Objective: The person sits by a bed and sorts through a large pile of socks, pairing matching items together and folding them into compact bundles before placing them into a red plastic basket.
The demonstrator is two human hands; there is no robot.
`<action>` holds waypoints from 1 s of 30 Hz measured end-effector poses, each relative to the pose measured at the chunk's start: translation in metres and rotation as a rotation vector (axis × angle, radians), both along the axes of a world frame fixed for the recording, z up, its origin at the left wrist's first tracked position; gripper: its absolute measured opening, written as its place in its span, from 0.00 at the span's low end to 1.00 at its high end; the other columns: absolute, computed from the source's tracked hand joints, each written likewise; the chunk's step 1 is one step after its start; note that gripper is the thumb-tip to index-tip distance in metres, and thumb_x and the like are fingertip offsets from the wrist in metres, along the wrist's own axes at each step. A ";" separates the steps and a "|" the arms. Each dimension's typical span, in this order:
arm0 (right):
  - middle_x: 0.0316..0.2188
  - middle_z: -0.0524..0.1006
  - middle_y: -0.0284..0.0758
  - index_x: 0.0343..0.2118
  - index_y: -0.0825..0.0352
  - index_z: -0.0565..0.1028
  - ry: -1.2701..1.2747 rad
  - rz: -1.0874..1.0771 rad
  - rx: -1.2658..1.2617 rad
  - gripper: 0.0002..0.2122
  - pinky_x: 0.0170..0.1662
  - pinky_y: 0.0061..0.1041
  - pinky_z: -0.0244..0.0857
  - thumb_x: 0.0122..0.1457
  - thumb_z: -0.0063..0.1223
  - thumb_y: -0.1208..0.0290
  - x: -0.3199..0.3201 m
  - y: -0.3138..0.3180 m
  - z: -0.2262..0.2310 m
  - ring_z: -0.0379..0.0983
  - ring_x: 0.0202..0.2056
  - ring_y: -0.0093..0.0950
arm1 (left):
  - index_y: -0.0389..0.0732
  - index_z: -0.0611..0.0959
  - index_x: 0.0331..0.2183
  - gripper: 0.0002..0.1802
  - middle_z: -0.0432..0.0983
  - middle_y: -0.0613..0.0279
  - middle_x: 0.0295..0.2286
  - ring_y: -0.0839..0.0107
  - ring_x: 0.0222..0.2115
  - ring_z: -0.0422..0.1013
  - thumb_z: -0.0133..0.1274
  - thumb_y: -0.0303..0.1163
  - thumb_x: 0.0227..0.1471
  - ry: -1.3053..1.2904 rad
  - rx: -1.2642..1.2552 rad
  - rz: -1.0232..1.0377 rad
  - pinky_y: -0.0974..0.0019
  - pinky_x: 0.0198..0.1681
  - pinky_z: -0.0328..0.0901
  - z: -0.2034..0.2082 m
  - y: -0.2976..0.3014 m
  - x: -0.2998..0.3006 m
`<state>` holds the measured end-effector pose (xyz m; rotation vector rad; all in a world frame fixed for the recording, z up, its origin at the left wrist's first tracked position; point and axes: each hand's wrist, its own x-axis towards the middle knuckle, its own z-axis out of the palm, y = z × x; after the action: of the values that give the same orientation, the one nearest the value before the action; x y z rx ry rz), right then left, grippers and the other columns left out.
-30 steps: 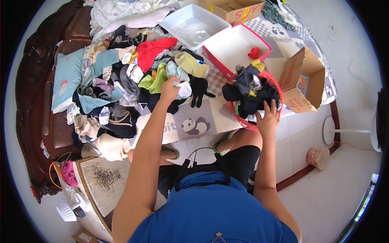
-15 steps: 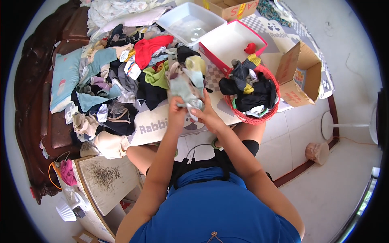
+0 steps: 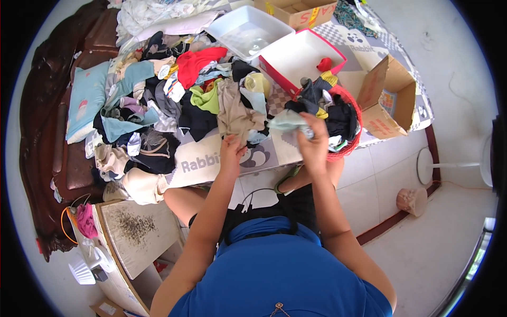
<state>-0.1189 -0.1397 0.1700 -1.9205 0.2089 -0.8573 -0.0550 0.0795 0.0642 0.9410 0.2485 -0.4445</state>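
Note:
A small pale green cloth (image 3: 287, 121), slightly blurred, hangs from my right hand (image 3: 315, 140), whose fingers are closed on it. That hand is at the near left side of a red woven basket (image 3: 353, 146) filled with dark, grey and yellow clothes. My left hand (image 3: 231, 151) is at the lower end of a beige garment (image 3: 236, 111), fingers loosely bent and apart, gripping nothing that I can see. Around that garment spreads a large heap of mixed clothing, with a red piece (image 3: 196, 64) and a lime green one (image 3: 205, 99) on top.
Behind the heap stands a translucent plastic tub (image 3: 222, 33). A white box with a pink-red rim (image 3: 269, 70) holds a small red item. An open cardboard box (image 3: 377, 121) is on the right. A blue pillow (image 3: 84, 100) lies left; a wooden cabinet (image 3: 163, 227) stands near left.
My right hand has carried the pale green cloth rightward to the basket. The left hand has let go of it and stays in front of the heap. The beige garment now shows in full.

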 end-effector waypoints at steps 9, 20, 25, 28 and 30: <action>0.52 0.62 0.45 0.49 0.62 0.68 0.300 -0.411 -0.681 0.24 0.52 0.41 0.57 0.49 0.57 0.59 0.012 -0.092 -0.007 0.58 0.52 0.47 | 0.38 0.70 0.47 0.20 0.72 0.60 0.38 0.70 0.35 0.71 0.50 0.27 0.51 0.153 0.110 0.020 0.70 0.37 0.66 -0.018 0.005 0.056; 0.53 0.60 0.45 0.44 0.63 0.70 0.051 -0.156 -0.599 0.22 0.52 0.46 0.55 0.41 0.57 0.74 0.019 -0.016 -0.046 0.54 0.55 0.44 | 0.40 0.72 0.44 0.16 0.74 0.60 0.39 0.70 0.39 0.71 0.47 0.38 0.57 -0.237 -0.306 0.126 0.68 0.39 0.66 0.096 0.078 0.093; 0.54 0.59 0.44 0.46 0.59 0.72 0.323 0.268 -0.469 0.22 0.52 0.42 0.58 0.43 0.56 0.75 0.039 0.061 -0.100 0.55 0.55 0.43 | 0.46 0.71 0.47 0.24 0.67 0.66 0.44 0.74 0.40 0.64 0.51 0.49 0.52 0.066 0.036 0.262 0.68 0.38 0.59 0.053 0.112 0.081; 0.55 0.57 0.42 0.45 0.56 0.74 0.696 0.222 -0.534 0.20 0.53 0.46 0.56 0.45 0.56 0.70 0.045 0.064 -0.139 0.54 0.56 0.45 | 0.54 0.67 0.52 0.34 0.60 0.72 0.50 0.71 0.47 0.57 0.57 0.53 0.45 0.235 0.479 0.181 0.51 0.48 0.49 0.064 0.110 0.062; 0.53 0.61 0.38 0.43 0.55 0.75 0.637 0.159 -0.630 0.17 0.50 0.48 0.57 0.47 0.56 0.66 0.050 0.060 -0.158 0.56 0.55 0.41 | 0.54 0.68 0.51 0.31 0.67 0.74 0.45 0.71 0.47 0.59 0.55 0.52 0.47 0.171 0.562 0.218 0.56 0.47 0.50 0.069 0.121 0.060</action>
<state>-0.0688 -0.0796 0.0124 -2.7251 0.1689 -0.1740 0.0050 0.2003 0.1328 1.4083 0.6474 -0.2538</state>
